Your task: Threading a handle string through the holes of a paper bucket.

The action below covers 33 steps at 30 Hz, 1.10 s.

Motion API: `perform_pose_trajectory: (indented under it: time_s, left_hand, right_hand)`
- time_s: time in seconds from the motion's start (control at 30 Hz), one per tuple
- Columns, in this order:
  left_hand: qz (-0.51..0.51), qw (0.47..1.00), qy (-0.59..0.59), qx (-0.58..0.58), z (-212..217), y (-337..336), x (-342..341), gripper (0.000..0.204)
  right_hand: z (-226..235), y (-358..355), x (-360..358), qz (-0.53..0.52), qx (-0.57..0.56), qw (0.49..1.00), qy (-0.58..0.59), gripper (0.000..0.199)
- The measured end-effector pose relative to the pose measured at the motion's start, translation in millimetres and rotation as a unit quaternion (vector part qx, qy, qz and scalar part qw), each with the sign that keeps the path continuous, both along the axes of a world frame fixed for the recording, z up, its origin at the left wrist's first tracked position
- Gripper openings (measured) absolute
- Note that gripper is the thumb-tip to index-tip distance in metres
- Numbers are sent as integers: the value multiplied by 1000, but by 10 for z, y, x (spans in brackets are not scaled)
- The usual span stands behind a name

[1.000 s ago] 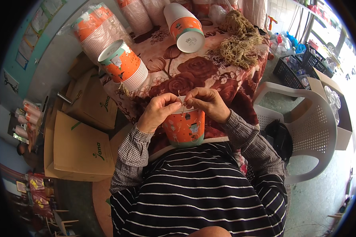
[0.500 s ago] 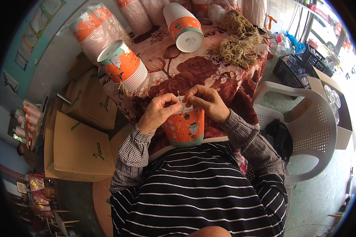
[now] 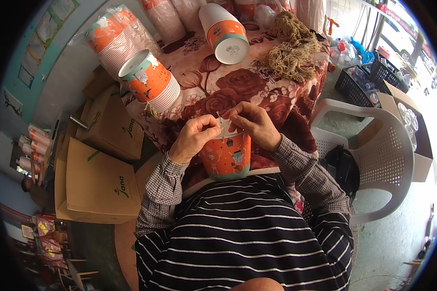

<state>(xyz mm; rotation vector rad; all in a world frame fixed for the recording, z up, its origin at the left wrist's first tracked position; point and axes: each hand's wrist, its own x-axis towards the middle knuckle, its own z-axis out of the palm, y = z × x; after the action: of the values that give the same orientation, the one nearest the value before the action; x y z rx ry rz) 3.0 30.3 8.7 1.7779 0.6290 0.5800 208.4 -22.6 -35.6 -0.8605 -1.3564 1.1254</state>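
Observation:
An orange paper bucket point(image 3: 226, 156) with a white rim, a teal base and small printed figures stands upright against my lap. Both of my hands meet at its rim. My left hand point(image 3: 198, 137) is closed, thumb and forefinger pinched at the left side of the rim. My right hand point(image 3: 253, 125) pinches too, above the rim's right side. Between the fingertips a thin piece of beige string point(image 3: 219, 116) shows, its tip sticking up; much of it is hidden by the fingers.
A flowered red cloth point(image 3: 238, 85) covers the table. On it are a stack of orange buckets point(image 3: 153, 80), another stack lying tipped point(image 3: 224, 31), plastic-wrapped stacks point(image 3: 114, 39) and a heap of beige string point(image 3: 294, 56). Cardboard boxes point(image 3: 99, 179) stand left, a plastic chair point(image 3: 374, 150) right.
My right hand has shifted slightly up and left, and the fingertips have moved a little over the rim. A strand that hung between the hands shows less now. The bucket has stayed put.

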Motion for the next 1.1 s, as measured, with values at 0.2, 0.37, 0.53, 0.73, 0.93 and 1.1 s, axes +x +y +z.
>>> perform_pose_trajectory:
  time_s: [0.2,0.37,0.53,0.73,0.93,1.1]
  left_hand:
    - [11,1000,-1,1,39,-36,58,11]
    - [14,1000,3,6,-19,-14,61,14]
    - [47,987,8,156,-78,6,44,12]
    - [80,992,-33,90,-133,10,40,13]
    - [61,992,-30,106,-158,5,54,14]
    - [71,994,-23,82,-174,-7,52,14]
  right_hand:
    - [-17,20,-6,11,19,1000,22,14]
    - [-2,5,2,14,25,999,28,15]
    - [1,17,23,30,48,998,-24,15]
    - [-5,20,-25,56,28,997,43,12]
    - [-19,0,-8,61,20,993,99,10]
    - [-21,-2,-12,61,9,990,128,11]
